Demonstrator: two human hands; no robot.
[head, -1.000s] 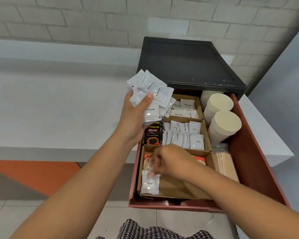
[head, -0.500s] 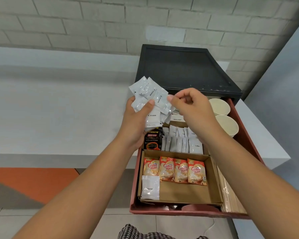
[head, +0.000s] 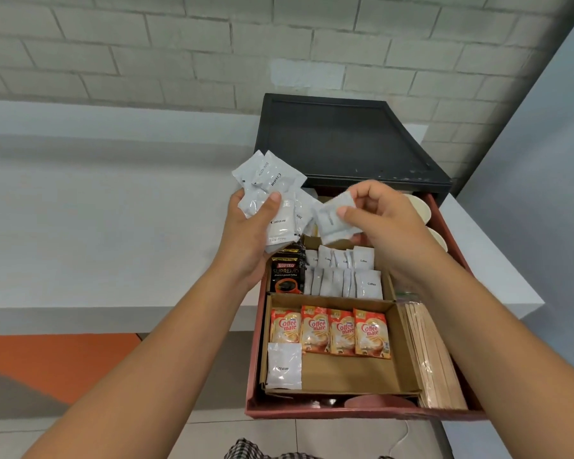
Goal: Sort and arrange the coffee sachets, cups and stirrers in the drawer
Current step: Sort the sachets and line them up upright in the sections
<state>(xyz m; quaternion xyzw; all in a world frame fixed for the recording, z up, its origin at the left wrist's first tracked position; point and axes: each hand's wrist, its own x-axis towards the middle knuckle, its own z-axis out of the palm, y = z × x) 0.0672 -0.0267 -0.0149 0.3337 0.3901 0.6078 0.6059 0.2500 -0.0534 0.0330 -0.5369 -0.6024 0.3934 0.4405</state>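
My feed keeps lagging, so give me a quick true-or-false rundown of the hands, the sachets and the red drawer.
The left hand grips a bunch of white cream sachets. True.
The right hand is empty. False: it pinches a single white sachet.
Four orange Coffee mate sachets sit in the nearest brown cardboard compartment. True.
The black Kopiko sachet sits in that compartment too. False: it is one compartment further back, beside the white coffee sachets.
The pale wooden stirrers lie on the left of the drawer. False: they lie on its right.
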